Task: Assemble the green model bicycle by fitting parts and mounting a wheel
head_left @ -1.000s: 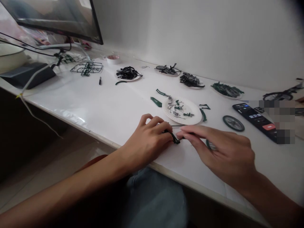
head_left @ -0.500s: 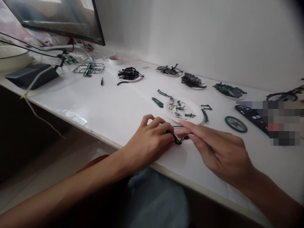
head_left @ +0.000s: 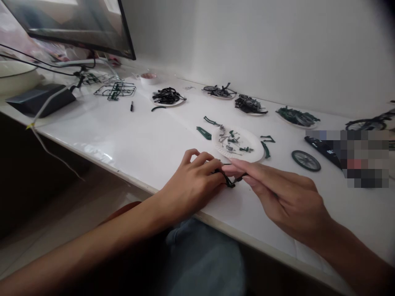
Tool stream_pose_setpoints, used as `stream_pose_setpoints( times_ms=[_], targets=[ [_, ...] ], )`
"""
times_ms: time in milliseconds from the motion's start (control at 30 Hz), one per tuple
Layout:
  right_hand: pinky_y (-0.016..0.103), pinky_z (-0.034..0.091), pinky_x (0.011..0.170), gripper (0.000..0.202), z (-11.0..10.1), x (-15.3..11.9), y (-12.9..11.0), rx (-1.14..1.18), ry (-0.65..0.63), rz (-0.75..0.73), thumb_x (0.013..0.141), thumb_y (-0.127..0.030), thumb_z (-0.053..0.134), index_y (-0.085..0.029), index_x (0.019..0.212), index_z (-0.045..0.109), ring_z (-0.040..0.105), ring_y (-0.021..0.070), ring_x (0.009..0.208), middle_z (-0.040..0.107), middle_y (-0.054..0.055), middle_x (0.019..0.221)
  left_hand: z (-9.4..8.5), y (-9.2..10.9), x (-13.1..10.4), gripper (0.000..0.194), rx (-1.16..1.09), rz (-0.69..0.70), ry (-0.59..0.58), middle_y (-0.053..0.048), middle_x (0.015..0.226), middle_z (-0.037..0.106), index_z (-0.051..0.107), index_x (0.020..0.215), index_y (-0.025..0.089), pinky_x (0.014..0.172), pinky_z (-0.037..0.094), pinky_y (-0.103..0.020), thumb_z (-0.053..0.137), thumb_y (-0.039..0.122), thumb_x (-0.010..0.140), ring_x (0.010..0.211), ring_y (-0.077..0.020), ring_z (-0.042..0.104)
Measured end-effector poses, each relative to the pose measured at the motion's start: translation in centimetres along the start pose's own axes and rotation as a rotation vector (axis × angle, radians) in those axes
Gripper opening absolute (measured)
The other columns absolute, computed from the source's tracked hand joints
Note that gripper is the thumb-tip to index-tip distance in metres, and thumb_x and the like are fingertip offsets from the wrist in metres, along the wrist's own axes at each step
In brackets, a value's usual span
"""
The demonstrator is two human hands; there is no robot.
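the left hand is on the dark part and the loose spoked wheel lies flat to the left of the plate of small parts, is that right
Not quite: the head view shows the loose spoked wheel to the right of the plate of small parts, though it does lie flat. The left hand is on the dark part, as you say.

The left hand is palm down on the wearer's side of the white plate, a little to its left, fingers bent, knuckles raised, fingertips mostly hidden. Its bare forearm slants up towards the plate from the wearer's left, wrist nearly straight. The right hand lies at the plate's near side and to its right, back of the hand up, index finger and thumb reaching left in a narrow pinch. The right forearm slopes away from the plate towards the wearer's right.
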State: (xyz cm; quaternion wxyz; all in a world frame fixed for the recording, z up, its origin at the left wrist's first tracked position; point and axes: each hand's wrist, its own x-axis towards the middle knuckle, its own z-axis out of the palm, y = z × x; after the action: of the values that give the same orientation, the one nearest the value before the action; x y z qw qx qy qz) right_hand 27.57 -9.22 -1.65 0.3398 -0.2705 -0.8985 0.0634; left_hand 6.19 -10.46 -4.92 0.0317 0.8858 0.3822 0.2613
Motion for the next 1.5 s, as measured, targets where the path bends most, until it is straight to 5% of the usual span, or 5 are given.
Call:
stream_pose_setpoints(
  times_ms=[233, 867, 1100, 1300, 1500],
  targets=[
    [0.026, 0.062, 0.066, 0.026, 0.0, 0.19, 0.08, -0.24, 0.175, -0.035, 0.087, -0.013, 0.072, -0.026, 0.11, 0.07, 0.075, 0.0159, 0.068, 0.08, -0.001, 0.092, 0.21, -0.1, -0.05, 0.023, -0.009, 0.002, 0.019, -0.004, 0.114, 0.067, 0.067, 0.098, 0.02, 0.101, 0.03, -0.044, 0.046, 0.023, 0.104, 0.11, -0.0224, 0.054],
    [0.032, 0.054, 0.105, 0.047, -0.22, 0.1, 0.28, 0.002, -0.007, -0.01, 0.092, -0.003, 0.056, -0.018, 0.137, 0.059, 0.068, 0.0187, 0.116, 0.071, 0.005, 0.128, 0.07, -0.02, 0.07, 0.022, 0.007, 0.002, 0.006, -0.004, 0.112, 0.067, 0.067, 0.097, 0.019, 0.1, 0.031, -0.044, 0.046, 0.023, 0.104, 0.109, -0.0227, 0.054],
    [0.026, 0.062, 0.064, 0.016, -0.22, 0.28, -0.54, -0.195, 0.124, 0.019, 0.088, -0.017, 0.071, -0.026, 0.101, 0.073, 0.075, 0.0162, 0.067, 0.08, -0.002, 0.087, 0.16, -0.16, -0.12, 0.023, 0.002, 0.014, 0.016, -0.005, 0.115, 0.067, 0.067, 0.1, 0.02, 0.1, 0.031, -0.043, 0.044, 0.023, 0.105, 0.111, -0.0222, 0.053],
    [0.032, 0.058, 0.099, 0.06, -0.3, -0.19, -0.08, -0.099, -0.04, -0.075, 0.093, -0.003, 0.056, -0.022, 0.149, 0.044, 0.072, 0.0184, 0.107, 0.071, 0.004, 0.127, 0.16, -0.12, -0.07, 0.023, 0.002, 0.003, 0.008, -0.005, 0.113, 0.067, 0.067, 0.1, 0.019, 0.1, 0.031, -0.043, 0.044, 0.022, 0.105, 0.11, -0.0227, 0.054],
    [0.025, 0.064, 0.078, 0.029, -0.58, 0.16, -0.1, -0.188, 0.089, -0.018, 0.09, -0.011, 0.067, -0.025, 0.115, 0.072, 0.077, 0.0166, 0.078, 0.08, 0.0, 0.096, 0.21, -0.01, -0.09, 0.023, -0.004, 0.01, 0.022, -0.004, 0.115, 0.067, 0.067, 0.098, 0.019, 0.101, 0.031, -0.044, 0.045, 0.023, 0.104, 0.111, -0.0221, 0.054]
  ],
)
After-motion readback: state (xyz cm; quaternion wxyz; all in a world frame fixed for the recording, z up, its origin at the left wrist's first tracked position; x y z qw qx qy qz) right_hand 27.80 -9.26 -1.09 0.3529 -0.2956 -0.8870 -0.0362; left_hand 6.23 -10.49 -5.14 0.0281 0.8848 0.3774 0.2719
